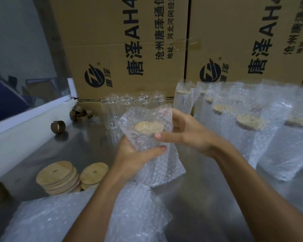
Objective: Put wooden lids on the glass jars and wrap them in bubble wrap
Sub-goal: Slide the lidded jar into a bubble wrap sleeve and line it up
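Head view, centre of frame: I hold a glass jar (147, 154) upright, sleeved in bubble wrap (164, 165), its wooden lid (149, 127) seated on top and showing through the open end of the wrap. My left hand (135, 158) curls round the jar's body from the lower left, thumb laid across the wrap. My right hand (187, 135) comes in from the right, fingers curled behind the wrap's upper edge and thumb pressed against the front near the lid, so it pinches the wrap there.

Right of frame: a row of wrapped jars (248, 130) stands on the steel surface (208, 193), lids visible through the plastic. Just behind my hands, centre: bare glass jars (129, 105), no lids, standing close together against the cardboard boxes (129, 49) that fill the upper frame.

Lower left: two stacks of spare wooden lids (59, 177), touching each other. Bottom of frame: loose bubble wrap sheets (59, 215) spread under my forearms. Left, near the white ledge (24, 126): brown tape cores (58, 126), one alone, a few more clustered further back
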The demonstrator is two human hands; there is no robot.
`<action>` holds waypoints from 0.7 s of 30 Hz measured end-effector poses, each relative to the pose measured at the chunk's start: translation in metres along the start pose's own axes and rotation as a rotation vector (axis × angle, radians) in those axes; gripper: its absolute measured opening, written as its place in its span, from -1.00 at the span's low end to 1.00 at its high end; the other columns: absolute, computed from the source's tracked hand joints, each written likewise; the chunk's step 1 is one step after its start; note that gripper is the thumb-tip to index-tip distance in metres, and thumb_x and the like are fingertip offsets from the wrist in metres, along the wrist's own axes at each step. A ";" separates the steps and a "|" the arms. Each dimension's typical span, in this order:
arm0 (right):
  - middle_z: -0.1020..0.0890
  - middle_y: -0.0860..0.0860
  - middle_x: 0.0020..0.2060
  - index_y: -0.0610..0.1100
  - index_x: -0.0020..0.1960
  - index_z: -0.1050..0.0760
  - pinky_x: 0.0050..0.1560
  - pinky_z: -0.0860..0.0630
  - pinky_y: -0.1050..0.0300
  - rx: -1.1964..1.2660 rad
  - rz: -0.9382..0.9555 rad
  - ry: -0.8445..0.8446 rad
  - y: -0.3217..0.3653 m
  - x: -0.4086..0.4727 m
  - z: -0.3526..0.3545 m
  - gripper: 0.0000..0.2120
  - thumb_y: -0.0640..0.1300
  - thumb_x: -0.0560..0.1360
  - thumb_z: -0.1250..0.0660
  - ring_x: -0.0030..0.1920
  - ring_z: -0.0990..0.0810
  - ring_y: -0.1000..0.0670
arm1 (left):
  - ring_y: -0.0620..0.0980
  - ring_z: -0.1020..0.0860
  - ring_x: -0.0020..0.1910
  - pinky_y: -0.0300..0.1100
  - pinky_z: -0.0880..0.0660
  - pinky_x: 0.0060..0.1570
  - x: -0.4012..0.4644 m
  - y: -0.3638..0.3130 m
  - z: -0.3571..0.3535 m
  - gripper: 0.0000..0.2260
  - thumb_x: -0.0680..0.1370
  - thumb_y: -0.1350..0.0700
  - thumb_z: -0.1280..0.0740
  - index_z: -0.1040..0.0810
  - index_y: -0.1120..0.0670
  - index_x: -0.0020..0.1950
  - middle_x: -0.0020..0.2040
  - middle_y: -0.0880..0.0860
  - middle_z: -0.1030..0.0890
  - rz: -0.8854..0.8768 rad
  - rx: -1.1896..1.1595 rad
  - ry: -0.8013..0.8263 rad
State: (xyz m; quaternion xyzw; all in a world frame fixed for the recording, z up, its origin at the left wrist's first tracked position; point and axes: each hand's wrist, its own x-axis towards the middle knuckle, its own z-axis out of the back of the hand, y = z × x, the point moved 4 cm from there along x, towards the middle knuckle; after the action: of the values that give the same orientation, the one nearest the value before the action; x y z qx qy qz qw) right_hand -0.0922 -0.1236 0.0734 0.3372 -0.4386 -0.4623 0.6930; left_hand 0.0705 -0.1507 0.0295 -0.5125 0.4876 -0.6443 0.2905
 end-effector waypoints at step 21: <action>-0.65 0.13 0.22 0.06 0.43 -0.39 0.25 -0.54 0.16 0.071 -0.131 0.158 -0.042 0.003 -0.042 -0.24 -0.24 0.34 -0.63 0.23 -0.62 0.13 | -0.03 -0.68 0.07 0.07 -0.58 0.13 -0.003 -0.038 0.010 -0.62 0.32 -0.22 -0.51 -0.64 -0.13 0.08 0.06 -0.05 -0.71 -0.175 -0.105 -0.337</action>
State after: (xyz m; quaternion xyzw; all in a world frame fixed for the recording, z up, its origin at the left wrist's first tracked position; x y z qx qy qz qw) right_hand -0.0675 -0.1382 0.0215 0.4249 -0.3759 -0.4627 0.6812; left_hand 0.0859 -0.1380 0.0637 -0.6680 0.4183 -0.5461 0.2838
